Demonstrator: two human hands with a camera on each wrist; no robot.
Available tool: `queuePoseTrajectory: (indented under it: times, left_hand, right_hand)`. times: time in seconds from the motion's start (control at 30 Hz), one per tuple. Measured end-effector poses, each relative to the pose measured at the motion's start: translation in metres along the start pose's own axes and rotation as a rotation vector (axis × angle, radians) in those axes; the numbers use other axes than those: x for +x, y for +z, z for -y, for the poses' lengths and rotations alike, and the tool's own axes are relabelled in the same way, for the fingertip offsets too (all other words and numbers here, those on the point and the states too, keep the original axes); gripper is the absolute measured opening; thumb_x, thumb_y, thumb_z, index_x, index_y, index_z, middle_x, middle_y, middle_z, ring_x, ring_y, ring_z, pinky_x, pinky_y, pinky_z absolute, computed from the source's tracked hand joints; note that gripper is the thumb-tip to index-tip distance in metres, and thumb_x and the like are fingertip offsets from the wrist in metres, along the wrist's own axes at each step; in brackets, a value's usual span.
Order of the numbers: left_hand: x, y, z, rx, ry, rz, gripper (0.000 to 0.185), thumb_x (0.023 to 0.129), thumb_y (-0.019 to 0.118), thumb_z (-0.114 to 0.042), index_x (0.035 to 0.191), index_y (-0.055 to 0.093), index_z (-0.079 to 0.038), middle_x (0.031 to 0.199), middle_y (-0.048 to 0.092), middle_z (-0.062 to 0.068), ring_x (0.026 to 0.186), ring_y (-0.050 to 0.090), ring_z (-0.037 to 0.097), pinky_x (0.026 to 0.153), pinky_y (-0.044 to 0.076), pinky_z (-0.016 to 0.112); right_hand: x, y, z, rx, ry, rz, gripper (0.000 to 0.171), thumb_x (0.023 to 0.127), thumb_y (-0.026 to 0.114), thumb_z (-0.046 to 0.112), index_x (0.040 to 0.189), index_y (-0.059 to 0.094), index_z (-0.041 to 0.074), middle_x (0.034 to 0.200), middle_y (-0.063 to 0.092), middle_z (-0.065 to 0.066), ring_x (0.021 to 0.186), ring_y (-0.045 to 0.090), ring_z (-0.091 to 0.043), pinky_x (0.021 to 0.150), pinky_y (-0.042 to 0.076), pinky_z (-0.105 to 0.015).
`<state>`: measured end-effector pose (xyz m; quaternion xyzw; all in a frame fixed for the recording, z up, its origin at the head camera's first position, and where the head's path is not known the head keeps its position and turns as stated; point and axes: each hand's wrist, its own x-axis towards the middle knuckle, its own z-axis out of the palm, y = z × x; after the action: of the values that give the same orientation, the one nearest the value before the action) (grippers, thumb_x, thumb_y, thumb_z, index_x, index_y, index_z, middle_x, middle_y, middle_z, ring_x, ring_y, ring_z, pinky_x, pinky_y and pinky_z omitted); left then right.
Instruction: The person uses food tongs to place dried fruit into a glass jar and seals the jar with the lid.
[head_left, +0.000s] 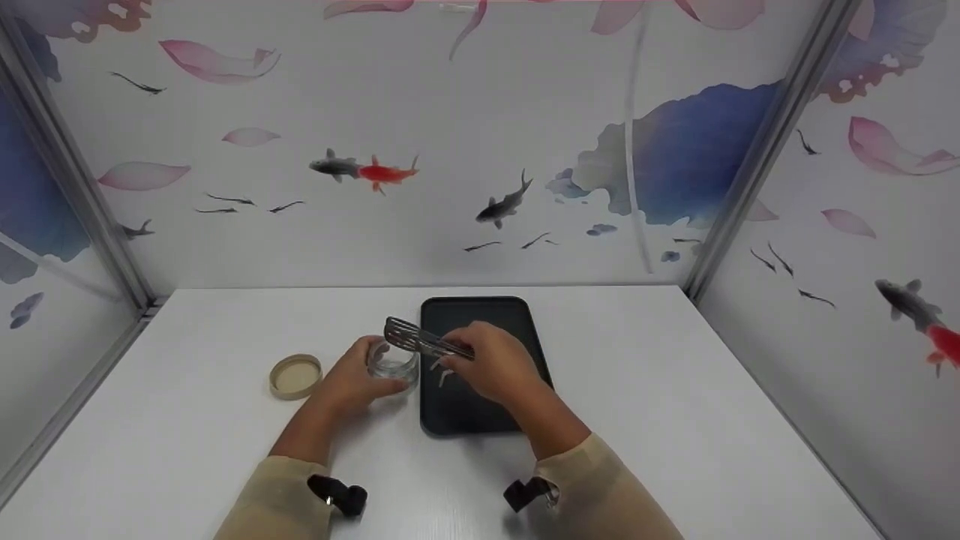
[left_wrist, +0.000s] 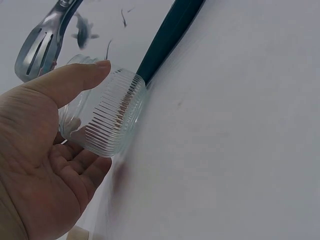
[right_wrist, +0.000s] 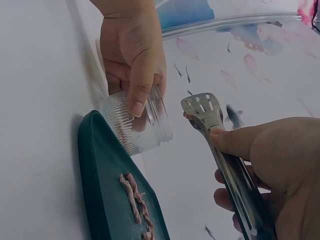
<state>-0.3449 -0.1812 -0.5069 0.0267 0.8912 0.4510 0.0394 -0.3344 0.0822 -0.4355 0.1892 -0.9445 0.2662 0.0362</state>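
My left hand point(head_left: 349, 382) grips a clear ribbed glass jar point(head_left: 395, 369) from the side, thumb and fingers around it. The jar is lidless and stands beside the left edge of a dark green tray point(head_left: 476, 420). In my right hand point(head_left: 499, 367) I hold metal tongs point(head_left: 405, 335) with slotted heads, raised close to the jar's mouth. A small brownish bit shows at the edge of the tong heads point(right_wrist: 202, 107) in the right wrist view. Thin pinkish-brown twisted strips point(right_wrist: 131, 200) lie on the tray, partly hidden by my right hand in the head view.
A round beige lid point(head_left: 295, 376) lies on the white table point(head_left: 637, 405), left of my left hand. Printed panels with fish and petals point(head_left: 487, 112) stand behind the table and on both sides, with metal posts point(head_left: 772, 135) at the corners.
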Motion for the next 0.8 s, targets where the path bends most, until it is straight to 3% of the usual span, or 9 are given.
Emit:
queuePoseTrajectory:
  times: [0.5,0.8]
  left_hand:
    - [-0.0003,-0.0001,-0.0007,0.006,0.004,-0.006,0.102,0.084,0.09,-0.044,0.163,0.035,-0.01,0.169,0.042,0.019,0.158,0.04,0.04,0.13,0.033,0.06]
    - [-0.0004,-0.0008,-0.0005,-0.001,0.009,-0.006,0.104,0.084,0.09,-0.043,0.164,0.033,-0.008,0.169,0.041,0.021,0.158,0.04,0.041,0.129,0.034,0.06]
  right_hand:
    - [0.0006,0.0031,0.0015,-0.038,0.012,0.017,0.028,0.097,0.079,0.043,0.123,0.078,0.035,0.105,0.067,0.012,0.089,0.061,-0.011,0.08,0.054,-0.034]
    - [0.0006,0.0046,0.0011,-0.048,0.026,0.007,0.047,0.094,0.082,0.048,0.136,0.073,0.029,0.112,0.068,0.009,0.092,0.062,-0.011,0.084,0.056,-0.036]
